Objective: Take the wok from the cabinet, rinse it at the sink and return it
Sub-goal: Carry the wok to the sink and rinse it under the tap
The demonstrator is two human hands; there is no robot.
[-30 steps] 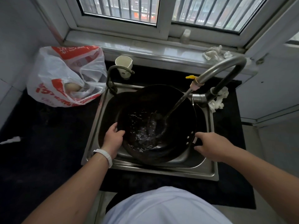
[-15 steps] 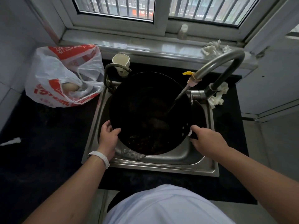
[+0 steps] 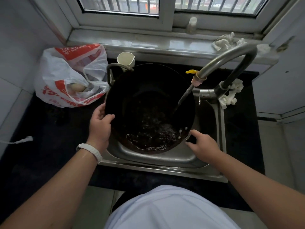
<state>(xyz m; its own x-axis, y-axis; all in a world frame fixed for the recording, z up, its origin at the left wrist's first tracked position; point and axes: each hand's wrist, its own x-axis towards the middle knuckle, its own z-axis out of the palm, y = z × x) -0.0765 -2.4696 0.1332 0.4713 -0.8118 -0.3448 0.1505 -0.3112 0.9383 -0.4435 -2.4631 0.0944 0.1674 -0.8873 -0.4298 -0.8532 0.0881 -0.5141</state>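
A black wok (image 3: 148,96) is held over the steel sink (image 3: 165,160), tilted with its near edge low. Water from the curved faucet (image 3: 231,58) streams into it and pools at the near side. My left hand (image 3: 100,124) grips the wok's left rim, thumb inside. My right hand (image 3: 201,144) is closed on the dark handle at the wok's right, just past the rivets. A looped metal handle (image 3: 115,68) sticks up at the wok's far left.
A red-and-white plastic bag (image 3: 71,76) lies on the dark counter at the left. A white cup (image 3: 126,59) stands behind the wok. Crumpled tissue (image 3: 226,41) lies on the windowsill, and a rag (image 3: 231,95) wraps the faucet base. A white plug (image 3: 24,139) lies far left.
The wok was tipped up steeply towards me, spilling water into the sink, and has now levelled somewhat, with water pooling at its near side. Both hands keep their grip.
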